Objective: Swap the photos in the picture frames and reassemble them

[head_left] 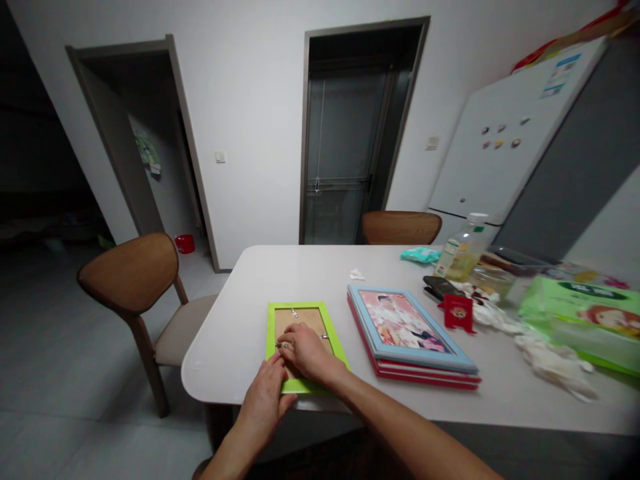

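Note:
A green picture frame (333,327) lies face down on the white table, its brown backing board (310,320) showing with small metal clips at the top, right and left edges. My left hand (265,393) grips the frame's lower left corner, thumb at the bottom edge and fingers on the left side. Over the backing, my right hand (305,350) has its bent fingers together at the clip (283,345) on the left edge. The fingertips partly cover that clip, and the hand hides the lower part of the board.
Right of the green frame is a stack of frames, a blue one (470,364) on top of red ones. Beyond are a red stand (459,313), a bottle (463,253), crumpled tissues and a green tissue pack (565,300). Chairs stand at the left (133,273) and far side.

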A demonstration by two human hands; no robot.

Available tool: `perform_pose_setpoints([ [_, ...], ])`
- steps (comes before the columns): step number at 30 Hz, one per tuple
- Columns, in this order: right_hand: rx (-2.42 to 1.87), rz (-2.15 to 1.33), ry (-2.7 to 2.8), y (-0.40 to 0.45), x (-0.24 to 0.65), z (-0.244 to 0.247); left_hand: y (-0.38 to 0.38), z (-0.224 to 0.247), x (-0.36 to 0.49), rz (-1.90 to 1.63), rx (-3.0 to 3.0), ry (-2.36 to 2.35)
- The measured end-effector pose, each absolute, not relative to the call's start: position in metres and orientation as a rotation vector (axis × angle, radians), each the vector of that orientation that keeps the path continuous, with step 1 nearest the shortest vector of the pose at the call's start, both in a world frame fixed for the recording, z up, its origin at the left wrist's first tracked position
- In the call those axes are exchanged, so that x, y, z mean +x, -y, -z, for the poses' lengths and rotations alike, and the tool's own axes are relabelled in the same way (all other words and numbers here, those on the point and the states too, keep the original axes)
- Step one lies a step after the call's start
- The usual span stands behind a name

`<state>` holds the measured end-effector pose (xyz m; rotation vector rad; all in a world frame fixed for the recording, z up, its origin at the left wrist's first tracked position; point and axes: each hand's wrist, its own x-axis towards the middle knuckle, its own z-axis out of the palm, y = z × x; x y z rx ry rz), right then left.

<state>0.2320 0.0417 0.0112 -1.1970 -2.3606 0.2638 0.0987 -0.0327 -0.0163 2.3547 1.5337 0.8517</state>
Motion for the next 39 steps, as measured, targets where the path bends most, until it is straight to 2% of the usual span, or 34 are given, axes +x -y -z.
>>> perform_pose_setpoints([
  [6,-1.397,-0.17,2.318,-0.056,0.212,-0.001,0.035,0.01,0.1,-0.793,2.322,-1.542],
  [19,-1.801,-0.116,2.052,-0.11,0.24,0.009,0.032,0.01,0.1,-0.73,2.307,-1.545],
  [31,-1.768,-0.177,2.114,-0.103,0.239,-0.003,0.033,0.008,0.099,-0.688,2.266,-1.56],
  [39,-1.611,-0.263,2.395,-0.079,0.294,-0.018,0.034,0.006,0.1,-0.66,2.232,-1.569],
])
